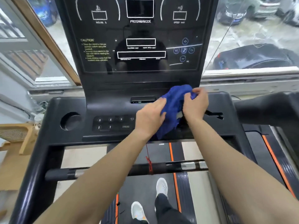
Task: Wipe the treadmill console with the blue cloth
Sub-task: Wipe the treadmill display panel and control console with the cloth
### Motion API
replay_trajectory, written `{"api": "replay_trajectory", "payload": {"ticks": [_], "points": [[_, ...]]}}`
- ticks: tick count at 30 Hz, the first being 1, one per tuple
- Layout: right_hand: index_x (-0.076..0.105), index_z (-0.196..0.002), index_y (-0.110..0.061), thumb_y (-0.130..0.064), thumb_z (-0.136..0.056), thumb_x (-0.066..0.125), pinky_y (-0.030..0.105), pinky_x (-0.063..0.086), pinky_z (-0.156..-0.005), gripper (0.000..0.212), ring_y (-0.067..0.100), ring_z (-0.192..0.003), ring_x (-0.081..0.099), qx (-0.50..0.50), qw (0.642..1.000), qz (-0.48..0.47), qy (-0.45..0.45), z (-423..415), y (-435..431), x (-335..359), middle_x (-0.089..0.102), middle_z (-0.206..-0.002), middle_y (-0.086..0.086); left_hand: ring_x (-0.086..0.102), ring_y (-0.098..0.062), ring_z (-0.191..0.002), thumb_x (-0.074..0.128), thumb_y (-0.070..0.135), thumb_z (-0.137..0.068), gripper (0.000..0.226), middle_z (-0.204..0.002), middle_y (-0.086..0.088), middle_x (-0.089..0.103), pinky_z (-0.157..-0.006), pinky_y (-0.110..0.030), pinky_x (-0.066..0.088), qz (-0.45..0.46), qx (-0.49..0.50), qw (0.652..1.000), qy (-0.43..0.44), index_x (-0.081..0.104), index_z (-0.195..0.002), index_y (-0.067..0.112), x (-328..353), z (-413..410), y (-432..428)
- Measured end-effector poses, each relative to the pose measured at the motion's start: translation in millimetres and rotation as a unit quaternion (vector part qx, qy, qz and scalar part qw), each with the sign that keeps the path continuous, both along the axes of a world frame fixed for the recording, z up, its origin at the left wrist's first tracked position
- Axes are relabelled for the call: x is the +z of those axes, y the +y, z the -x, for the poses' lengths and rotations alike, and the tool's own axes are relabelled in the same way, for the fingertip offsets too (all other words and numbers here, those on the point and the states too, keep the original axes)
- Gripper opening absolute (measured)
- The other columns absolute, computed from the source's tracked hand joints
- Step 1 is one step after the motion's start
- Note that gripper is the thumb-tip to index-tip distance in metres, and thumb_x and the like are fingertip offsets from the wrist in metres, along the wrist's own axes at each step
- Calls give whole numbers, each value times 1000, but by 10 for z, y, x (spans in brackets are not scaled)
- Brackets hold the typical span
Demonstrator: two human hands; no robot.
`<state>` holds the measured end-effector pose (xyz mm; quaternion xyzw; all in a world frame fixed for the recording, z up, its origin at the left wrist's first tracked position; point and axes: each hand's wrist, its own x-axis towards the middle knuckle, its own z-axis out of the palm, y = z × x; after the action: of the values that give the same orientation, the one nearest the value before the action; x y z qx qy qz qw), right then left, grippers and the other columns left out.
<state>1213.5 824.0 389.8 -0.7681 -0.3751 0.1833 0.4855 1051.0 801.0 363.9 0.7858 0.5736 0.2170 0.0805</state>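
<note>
The black treadmill console (pixel 103 107) fills the middle of the view, with a glossy display panel (pixel 140 46) above and a button pad (pixel 113 123) on the lower tray. A crumpled blue cloth (pixel 174 107) hangs over the tray's centre, just right of the buttons. My left hand (pixel 150 117) grips the cloth's left side. My right hand (pixel 196 104) pinches its upper right part. Both hands hold the cloth between them, and its lower end drapes toward the tray's front edge.
A round cup holder (pixel 70 121) sits at the tray's left. A horizontal handlebar (pixel 161 168) with a red cord crosses below the console. My feet in white shoes (pixel 161 186) stand on the belt. A window with parked cars lies behind, and a second treadmill stands to the right.
</note>
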Motion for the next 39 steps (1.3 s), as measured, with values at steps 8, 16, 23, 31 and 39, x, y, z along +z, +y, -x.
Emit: {"api": "replay_trajectory", "payload": {"ticks": [8,16,23,31,39], "points": [[62,-101,-12,-17,-88,62,17,34,-73,14,17,-85,55,-94,993,-34,60,187,601,-228,65,-99,4,67,-22,-96,65,38,-88,31,-101,8,72,-78,-40,53,118,87,984,-105,59,-116,26,-29,-377,517],[60,-105,-12,-20,-93,61,19,40,-73,15,21,-92,63,-159,975,-30,151,468,663,-358,68,-105,6,71,-7,-65,66,34,-91,13,-80,11,75,-77,-38,60,184,168,922,-295,72,-99,25,25,167,615],[59,-97,-17,-25,-92,64,32,52,-77,11,21,-87,65,-176,951,-4,255,784,701,-221,67,-96,2,68,-4,-87,70,32,-89,23,-97,13,74,-81,-21,53,175,174,918,-310,70,-111,25,151,-14,611],[66,-89,-15,-19,-88,69,28,52,-71,5,15,-78,66,-116,953,20,278,451,558,-186,68,-85,-2,69,-12,-98,69,24,-90,28,-103,2,77,-85,-20,49,153,179,938,-256,74,-116,16,178,-320,674],[60,-85,-17,-19,-93,63,30,51,-69,9,15,-74,62,-176,954,37,241,216,614,-193,63,-80,-4,67,-7,-84,70,24,-90,29,-105,7,73,-86,-30,55,169,82,947,-261,71,-119,21,105,-526,682]]}}
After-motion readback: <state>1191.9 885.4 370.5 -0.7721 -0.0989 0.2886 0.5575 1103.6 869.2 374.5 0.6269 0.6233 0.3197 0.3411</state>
